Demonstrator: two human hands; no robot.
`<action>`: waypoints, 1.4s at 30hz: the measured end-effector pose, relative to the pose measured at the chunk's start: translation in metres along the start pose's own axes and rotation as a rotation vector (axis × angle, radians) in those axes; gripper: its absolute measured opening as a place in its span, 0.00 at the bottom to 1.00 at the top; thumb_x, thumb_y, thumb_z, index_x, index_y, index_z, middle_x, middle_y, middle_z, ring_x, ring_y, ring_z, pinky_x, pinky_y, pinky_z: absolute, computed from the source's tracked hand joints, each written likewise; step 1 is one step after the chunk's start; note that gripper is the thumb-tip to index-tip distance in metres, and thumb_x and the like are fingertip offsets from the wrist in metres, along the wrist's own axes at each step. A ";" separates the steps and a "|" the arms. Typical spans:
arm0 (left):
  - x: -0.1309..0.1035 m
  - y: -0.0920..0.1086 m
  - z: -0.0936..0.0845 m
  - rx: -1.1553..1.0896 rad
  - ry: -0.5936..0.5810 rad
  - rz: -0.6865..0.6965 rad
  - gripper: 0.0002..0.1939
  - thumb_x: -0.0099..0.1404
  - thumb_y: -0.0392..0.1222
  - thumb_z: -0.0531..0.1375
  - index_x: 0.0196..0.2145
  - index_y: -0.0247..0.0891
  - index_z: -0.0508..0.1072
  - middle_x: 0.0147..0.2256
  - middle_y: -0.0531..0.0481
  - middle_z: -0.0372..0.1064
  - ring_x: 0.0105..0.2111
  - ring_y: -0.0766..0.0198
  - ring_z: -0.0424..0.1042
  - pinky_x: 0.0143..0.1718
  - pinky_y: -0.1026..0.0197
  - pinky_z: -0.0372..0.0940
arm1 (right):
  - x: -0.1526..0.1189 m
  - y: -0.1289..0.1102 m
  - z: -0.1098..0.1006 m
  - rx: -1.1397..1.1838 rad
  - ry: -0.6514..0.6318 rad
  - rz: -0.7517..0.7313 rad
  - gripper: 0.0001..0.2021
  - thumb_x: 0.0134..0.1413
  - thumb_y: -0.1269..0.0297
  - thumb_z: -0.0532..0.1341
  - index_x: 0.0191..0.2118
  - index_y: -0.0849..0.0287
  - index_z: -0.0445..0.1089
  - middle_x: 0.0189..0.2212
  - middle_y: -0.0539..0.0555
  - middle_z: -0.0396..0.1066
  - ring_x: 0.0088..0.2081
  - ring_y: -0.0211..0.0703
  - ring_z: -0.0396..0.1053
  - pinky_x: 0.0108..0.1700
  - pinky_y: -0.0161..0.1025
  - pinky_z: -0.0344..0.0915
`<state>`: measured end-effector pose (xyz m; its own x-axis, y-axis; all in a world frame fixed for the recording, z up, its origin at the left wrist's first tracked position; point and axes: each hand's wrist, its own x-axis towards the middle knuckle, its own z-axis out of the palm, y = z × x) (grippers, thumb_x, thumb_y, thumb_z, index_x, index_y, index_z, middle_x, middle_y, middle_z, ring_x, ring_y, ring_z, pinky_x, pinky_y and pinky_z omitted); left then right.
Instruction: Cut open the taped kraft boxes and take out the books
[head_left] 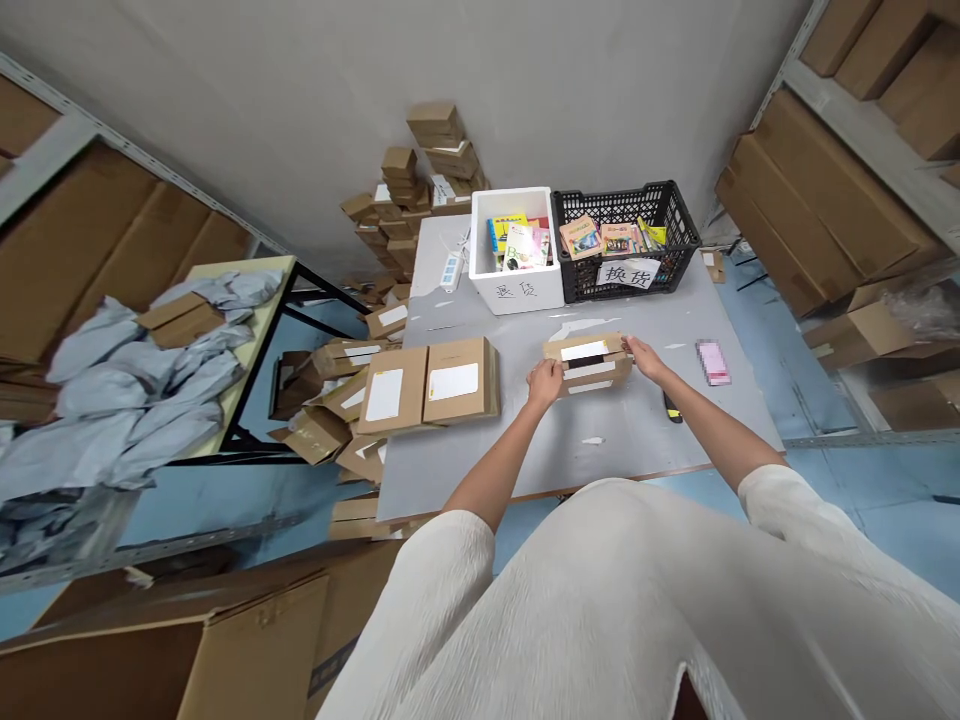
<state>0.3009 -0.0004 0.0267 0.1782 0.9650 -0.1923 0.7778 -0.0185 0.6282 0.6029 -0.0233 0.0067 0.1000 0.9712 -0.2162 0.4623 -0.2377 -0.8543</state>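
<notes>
A small brown cardboard box (615, 377) with white labels is held by its two ends over the grey table (517, 450). A dark gap shows along its top between the flaps. My left hand (545, 381) grips the left end, fingers curled over the edge. At the opposite end my right hand (643, 357) pinches the upper right corner, thumb and fingers closed on the cardboard. Just right of the box lies a black and yellow cutter (672, 408), partly hidden by my right forearm.
Two labelled cartons (453, 381) stand at the table's left. Behind are a white foam bin (517, 293) and a black crate (622, 283) with books. A power strip (451, 272) and a blurred pink item (712, 362) also lie there. Boxes (319, 430) crowd the floor at left.
</notes>
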 end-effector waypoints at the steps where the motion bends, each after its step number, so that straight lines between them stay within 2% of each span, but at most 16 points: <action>1: 0.000 -0.001 0.000 0.000 -0.011 0.004 0.16 0.79 0.41 0.49 0.36 0.45 0.74 0.51 0.45 0.79 0.58 0.51 0.74 0.66 0.44 0.64 | 0.001 -0.002 -0.002 0.031 -0.005 0.039 0.41 0.75 0.30 0.41 0.67 0.55 0.73 0.64 0.61 0.77 0.65 0.56 0.73 0.68 0.55 0.68; 4: -0.004 -0.008 -0.001 -0.009 -0.049 0.043 0.08 0.72 0.38 0.57 0.42 0.47 0.76 0.62 0.47 0.75 0.65 0.51 0.71 0.69 0.42 0.63 | 0.002 -0.006 -0.006 0.085 -0.024 0.095 0.38 0.74 0.31 0.46 0.64 0.55 0.76 0.66 0.62 0.75 0.67 0.58 0.72 0.67 0.57 0.69; 5: -0.006 -0.011 -0.001 -0.010 -0.062 0.052 0.10 0.70 0.38 0.60 0.46 0.47 0.76 0.66 0.47 0.71 0.68 0.49 0.68 0.70 0.41 0.63 | 0.003 -0.008 -0.007 0.078 -0.028 0.092 0.36 0.74 0.32 0.48 0.63 0.54 0.76 0.66 0.61 0.75 0.67 0.58 0.72 0.67 0.57 0.69; 9: -0.017 -0.025 -0.001 0.061 -0.081 0.099 0.29 0.59 0.37 0.69 0.58 0.48 0.72 0.76 0.41 0.55 0.75 0.40 0.58 0.72 0.35 0.58 | 0.004 -0.008 -0.006 -0.034 -0.032 0.044 0.25 0.72 0.44 0.57 0.59 0.55 0.79 0.64 0.61 0.77 0.63 0.57 0.74 0.68 0.56 0.68; 12: -0.024 -0.035 0.003 0.165 -0.088 0.171 0.34 0.59 0.39 0.71 0.62 0.46 0.68 0.77 0.36 0.49 0.76 0.35 0.53 0.73 0.32 0.54 | 0.002 -0.005 -0.004 -0.153 -0.034 -0.021 0.20 0.68 0.56 0.61 0.58 0.58 0.79 0.63 0.63 0.76 0.62 0.56 0.74 0.69 0.52 0.66; 15: -0.027 -0.042 0.007 0.206 -0.082 0.190 0.32 0.63 0.41 0.70 0.62 0.46 0.67 0.76 0.34 0.49 0.74 0.35 0.56 0.71 0.34 0.58 | -0.002 -0.002 -0.004 -0.264 -0.039 -0.114 0.16 0.67 0.61 0.60 0.54 0.57 0.80 0.61 0.63 0.75 0.64 0.55 0.72 0.70 0.52 0.66; 18: -0.027 -0.044 0.009 0.212 -0.063 0.201 0.29 0.65 0.41 0.69 0.61 0.45 0.67 0.74 0.34 0.52 0.70 0.37 0.63 0.67 0.38 0.64 | -0.004 0.000 -0.002 -0.369 -0.055 -0.179 0.14 0.66 0.64 0.60 0.50 0.57 0.82 0.65 0.63 0.70 0.69 0.57 0.66 0.71 0.53 0.65; 22: -0.024 -0.043 0.008 0.221 -0.073 0.208 0.28 0.65 0.41 0.69 0.60 0.44 0.67 0.73 0.34 0.54 0.67 0.38 0.66 0.65 0.40 0.66 | -0.004 0.002 0.001 -0.460 -0.079 -0.207 0.18 0.65 0.65 0.59 0.55 0.56 0.81 0.71 0.61 0.64 0.72 0.58 0.62 0.73 0.55 0.63; 27: -0.021 -0.044 0.005 0.236 -0.087 0.202 0.29 0.65 0.41 0.69 0.61 0.44 0.67 0.73 0.36 0.54 0.65 0.40 0.68 0.65 0.40 0.66 | -0.003 -0.002 -0.003 -0.499 -0.101 -0.230 0.24 0.67 0.63 0.57 0.65 0.58 0.76 0.74 0.63 0.59 0.73 0.59 0.61 0.74 0.55 0.62; 32: -0.020 -0.046 0.005 0.242 -0.094 0.213 0.29 0.65 0.42 0.69 0.61 0.44 0.67 0.72 0.36 0.55 0.63 0.40 0.71 0.64 0.41 0.66 | 0.001 -0.012 -0.010 -0.496 -0.040 -0.284 0.30 0.68 0.60 0.57 0.73 0.55 0.67 0.75 0.63 0.56 0.73 0.60 0.60 0.74 0.57 0.62; 34: -0.020 -0.046 0.005 0.239 -0.090 0.213 0.30 0.65 0.42 0.70 0.61 0.45 0.66 0.72 0.36 0.55 0.62 0.41 0.72 0.64 0.41 0.66 | 0.008 -0.015 -0.011 -0.502 -0.021 -0.292 0.32 0.68 0.59 0.57 0.75 0.56 0.64 0.75 0.64 0.55 0.73 0.63 0.59 0.74 0.59 0.61; 37: -0.020 -0.045 0.003 0.240 -0.092 0.208 0.31 0.65 0.43 0.70 0.62 0.46 0.67 0.71 0.37 0.57 0.62 0.41 0.72 0.64 0.41 0.66 | 0.023 -0.019 -0.009 -0.523 -0.023 -0.291 0.35 0.68 0.57 0.57 0.78 0.55 0.59 0.79 0.64 0.47 0.73 0.66 0.57 0.74 0.64 0.59; 42: -0.018 -0.043 0.001 0.249 -0.098 0.202 0.34 0.63 0.43 0.72 0.64 0.48 0.66 0.71 0.39 0.57 0.63 0.42 0.71 0.65 0.42 0.65 | 0.047 -0.018 -0.003 -0.578 -0.070 -0.272 0.38 0.69 0.51 0.57 0.79 0.55 0.56 0.82 0.62 0.41 0.77 0.72 0.49 0.73 0.70 0.56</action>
<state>0.2645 -0.0175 0.0027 0.3913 0.9059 -0.1621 0.8423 -0.2815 0.4597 0.6019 0.0270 0.0131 -0.1362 0.9879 -0.0745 0.8653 0.0820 -0.4945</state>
